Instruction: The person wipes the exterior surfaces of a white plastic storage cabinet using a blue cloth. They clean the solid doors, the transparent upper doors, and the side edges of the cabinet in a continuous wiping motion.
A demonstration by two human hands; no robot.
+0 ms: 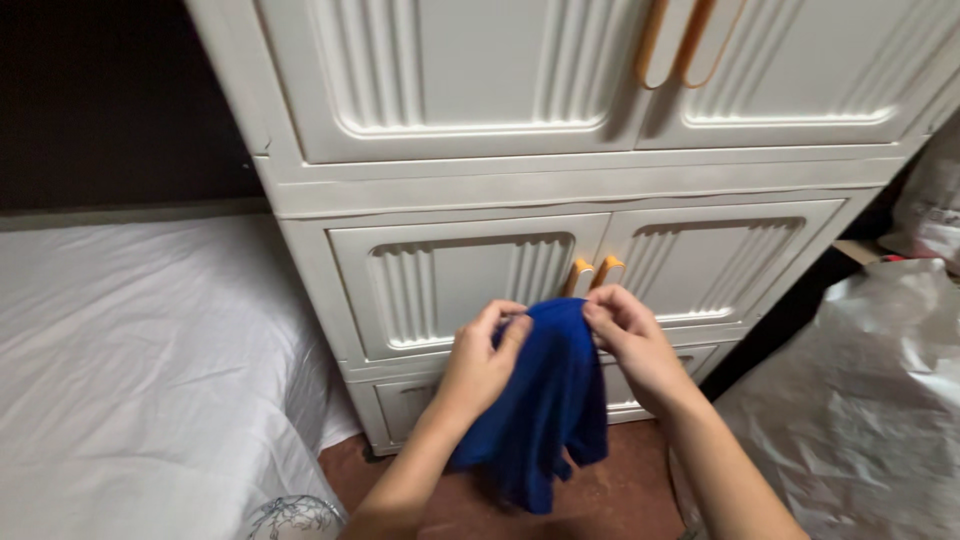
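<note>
A dark blue cloth garment [545,410] hangs down in front of me, bunched at the top. My left hand [482,358] pinches its upper left edge between thumb and fingers. My right hand [630,335] grips the upper right edge, close beside the left. Both hands are held up in front of a white cabinet [450,280], near the two orange handles [590,272] of its lower doors. The lower part of the garment dangles over the brown floor [620,495].
The cabinet's upper doors carry long orange loop handles [680,45]. A bed with a white sheet [140,360] lies at the left. Crinkled silvery plastic wrapping [870,400] covers something at the right. A patterned round object [295,520] shows at the bottom edge.
</note>
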